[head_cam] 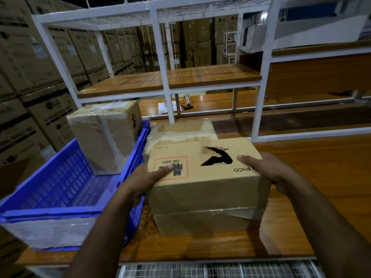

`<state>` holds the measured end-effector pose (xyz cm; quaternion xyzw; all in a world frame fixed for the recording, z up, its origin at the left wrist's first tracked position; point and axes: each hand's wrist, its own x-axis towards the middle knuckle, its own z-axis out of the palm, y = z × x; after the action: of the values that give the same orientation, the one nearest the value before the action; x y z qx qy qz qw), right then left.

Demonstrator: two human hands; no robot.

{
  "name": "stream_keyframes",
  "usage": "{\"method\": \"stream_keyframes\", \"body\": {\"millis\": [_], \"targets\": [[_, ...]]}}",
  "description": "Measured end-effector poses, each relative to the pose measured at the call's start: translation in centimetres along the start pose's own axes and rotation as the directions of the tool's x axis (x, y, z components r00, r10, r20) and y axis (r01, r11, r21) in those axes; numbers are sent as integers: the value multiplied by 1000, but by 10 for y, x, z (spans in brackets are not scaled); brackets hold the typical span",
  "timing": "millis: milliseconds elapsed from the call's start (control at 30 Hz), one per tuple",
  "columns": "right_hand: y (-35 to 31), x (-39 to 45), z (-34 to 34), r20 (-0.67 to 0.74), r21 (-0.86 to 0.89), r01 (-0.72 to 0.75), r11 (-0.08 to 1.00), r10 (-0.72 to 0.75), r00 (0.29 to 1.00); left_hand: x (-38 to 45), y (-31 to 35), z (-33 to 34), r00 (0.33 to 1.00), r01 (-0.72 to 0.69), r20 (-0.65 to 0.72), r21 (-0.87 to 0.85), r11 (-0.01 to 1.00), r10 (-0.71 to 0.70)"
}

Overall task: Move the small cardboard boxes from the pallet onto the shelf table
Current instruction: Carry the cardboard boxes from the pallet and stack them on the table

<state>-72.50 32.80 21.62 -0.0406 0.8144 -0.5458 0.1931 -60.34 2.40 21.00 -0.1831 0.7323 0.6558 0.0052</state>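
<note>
Wood-topped shelf table (313,177), white frame: broad bare surface to the right and front, uprights behind. Blue crate (66,183), left, its wall just beside the held box; one taped box (104,137) stands inside. Small cardboard box (204,187), torn on top, resting on or just above the tabletop against another box (180,133) behind. Left hand (144,181) and right hand (267,171) clamp its opposite sides, thumbs on top. Step judged: setting down. Next: release both hands and draw back; pallet out of view.
</note>
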Motion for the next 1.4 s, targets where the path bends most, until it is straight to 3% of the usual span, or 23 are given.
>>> {"method": "stream_keyframes", "body": {"millis": [200, 467, 600, 733, 833, 1000, 1100, 1200, 1300, 1400], "targets": [[4, -7, -1, -11, 105, 15, 994, -14, 1000, -6, -2, 4, 999, -41, -7, -12, 999, 41], [14, -39, 1, -83, 290, 160, 944, -142, 986, -20, -18, 3, 991, -102, -90, -78, 992, 95], [-19, -60, -18, -45, 183, 421, 888, -421, 906, -19, -22, 9, 995, -72, -89, -255, 964, 51], [-56, -72, -30, 83, -98, 633, 768, -627, 774, -18, -36, 32, 998, 16, -57, -348, 937, -39], [-74, -72, -16, 159, -312, 688, 655, -678, 717, -21, -53, 58, 994, 88, -25, -342, 936, -103], [-82, -61, 28, 148, -586, 684, 434, -773, 617, -10, -72, 66, 982, 72, -154, -245, 967, -112], [-82, -57, 55, 149, -666, 667, 334, -817, 557, -9, -59, 57, 957, -49, -290, -54, 997, 31], [-83, -57, 78, 198, -688, 679, 256, -834, 515, -19, -34, 58, 889, -338, -313, 47, 940, 335], [-82, -57, 88, 239, -703, 683, 200, -838, 491, -27, -10, 56, 722, -619, -279, 148, 771, 633], [-75, -52, 78, 225, -718, 648, 255, -796, 562, -26, 6, 46, 562, -723, -198, 354, 593, 803]]}}
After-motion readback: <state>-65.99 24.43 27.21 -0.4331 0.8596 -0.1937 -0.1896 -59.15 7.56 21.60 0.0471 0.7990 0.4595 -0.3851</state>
